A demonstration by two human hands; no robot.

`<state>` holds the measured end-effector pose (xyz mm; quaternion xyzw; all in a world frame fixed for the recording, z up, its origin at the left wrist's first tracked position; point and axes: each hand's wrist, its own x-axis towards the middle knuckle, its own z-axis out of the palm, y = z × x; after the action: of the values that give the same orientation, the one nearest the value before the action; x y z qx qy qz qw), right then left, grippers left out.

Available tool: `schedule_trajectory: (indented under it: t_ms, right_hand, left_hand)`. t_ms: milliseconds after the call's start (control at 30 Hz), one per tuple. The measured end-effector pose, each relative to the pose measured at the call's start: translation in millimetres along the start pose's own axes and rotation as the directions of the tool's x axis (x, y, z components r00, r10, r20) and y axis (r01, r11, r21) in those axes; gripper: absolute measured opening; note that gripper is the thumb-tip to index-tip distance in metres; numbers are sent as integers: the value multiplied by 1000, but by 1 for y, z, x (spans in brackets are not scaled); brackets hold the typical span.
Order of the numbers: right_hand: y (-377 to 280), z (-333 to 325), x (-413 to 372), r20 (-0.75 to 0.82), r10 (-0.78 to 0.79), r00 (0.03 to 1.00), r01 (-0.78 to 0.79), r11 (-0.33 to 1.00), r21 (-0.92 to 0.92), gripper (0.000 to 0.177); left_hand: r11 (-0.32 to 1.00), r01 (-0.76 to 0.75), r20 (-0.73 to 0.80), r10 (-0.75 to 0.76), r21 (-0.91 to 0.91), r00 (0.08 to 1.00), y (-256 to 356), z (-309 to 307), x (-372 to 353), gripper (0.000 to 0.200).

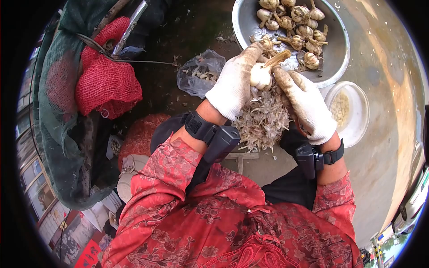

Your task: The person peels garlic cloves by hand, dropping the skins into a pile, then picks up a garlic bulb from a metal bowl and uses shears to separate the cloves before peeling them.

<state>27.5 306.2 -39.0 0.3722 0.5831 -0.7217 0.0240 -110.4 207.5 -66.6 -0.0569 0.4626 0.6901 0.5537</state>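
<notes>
A whitish garlic bulb with a tan stalk is held between my two hands. My left hand, in a soiled white glove, has its fingers closed on the bulb's left side. My right hand, gloved the same way, has its fingertips at the stalk on the right, and its finger pads are partly hidden. Below the hands lies a heap of papery garlic skins and roots. Just beyond them, a metal basin holds several unpeeled garlic bulbs.
A white tub with pale cloves stands right of the hands. To the left lie a clear plastic bag with pale pieces, a red mesh sack and green netting.
</notes>
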Motion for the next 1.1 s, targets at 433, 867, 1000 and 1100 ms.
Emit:
schedule_trajectory:
  t_ms: [433, 867, 1000, 1100]
  right_hand:
    - [-7, 3, -9, 172, 32, 985, -80, 957, 278, 41]
    - [0, -4, -5, 142, 128, 982, -174, 907, 384, 26]
    - [-1, 4, -6, 112, 130, 985, -164, 900, 404, 27]
    - [0, 3, -2, 126, 83, 988, -123, 928, 351, 29]
  left_hand:
    - [928, -68, 44, 55, 366, 997, 7, 13, -11, 27]
    - [698, -457, 262, 375, 552, 889, -9, 10, -8, 35]
    - [700, -360, 203, 300, 617, 932, -4, 12, -9, 38]
    - [792, -285, 157, 238, 539, 958, -5, 12, -10, 39]
